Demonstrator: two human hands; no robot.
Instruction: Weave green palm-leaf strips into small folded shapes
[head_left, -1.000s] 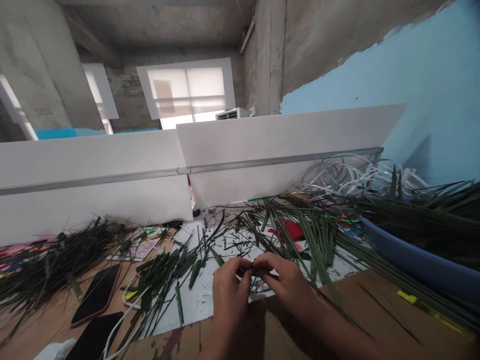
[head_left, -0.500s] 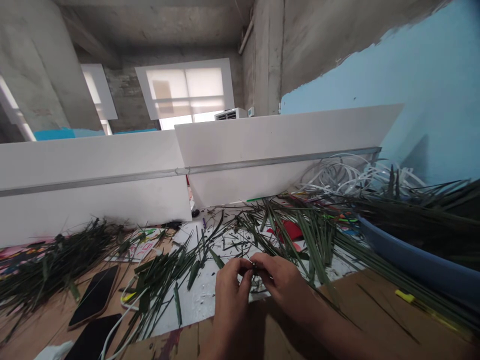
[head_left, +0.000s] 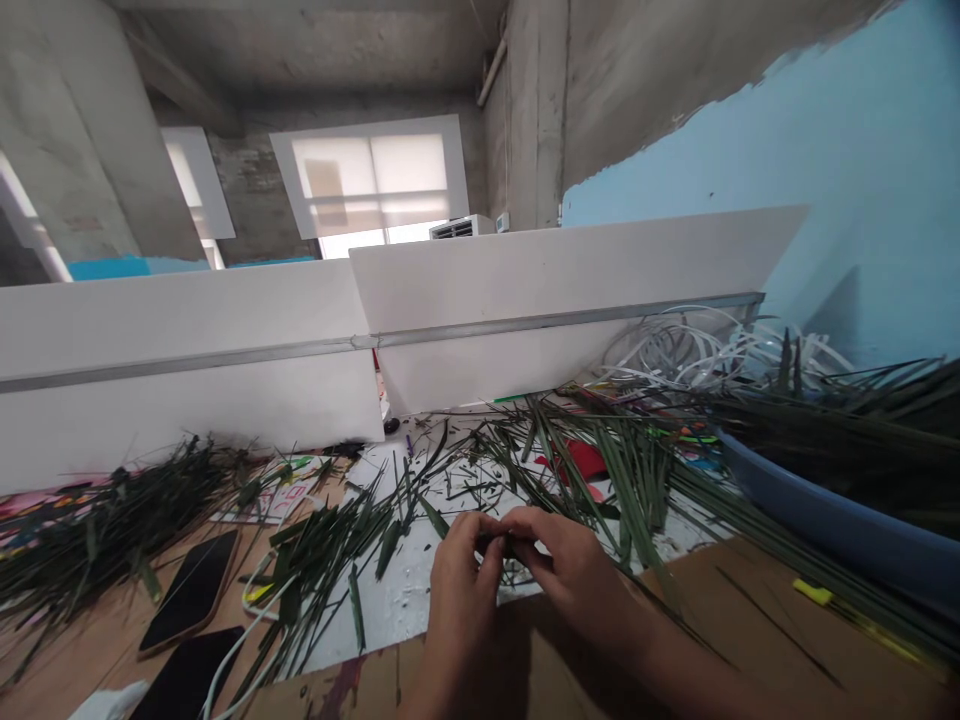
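My left hand point(head_left: 461, 575) and my right hand point(head_left: 574, 570) meet at the fingertips over the front edge of a white sheet point(head_left: 405, 590). Both are closed in a pinch on a dark green leaf strip point(head_left: 508, 540), mostly hidden by the fingers. Thin strips show below and to the right of the right hand. Cut leaf pieces point(head_left: 330, 550) lie left of my hands, and long green leaves point(head_left: 630, 470) fan out beyond the right one. Small dark scraps are scattered over the white sheet.
At right stands a blue basin point(head_left: 817, 500) heaped with leaves, beside a yellow cutter-like tool point(head_left: 814, 592). Two phones, one upper point(head_left: 191, 590), one lower point(head_left: 184, 680), lie at left with a white cable point(head_left: 225, 665). A dark leaf pile point(head_left: 150, 510), red item point(head_left: 581, 460) and coiled white tubing point(head_left: 675, 345) lie farther back.
Fingertips have shifted very slightly, with the right hand's fingers curling a little closer over the strip. Everything else stays in place.
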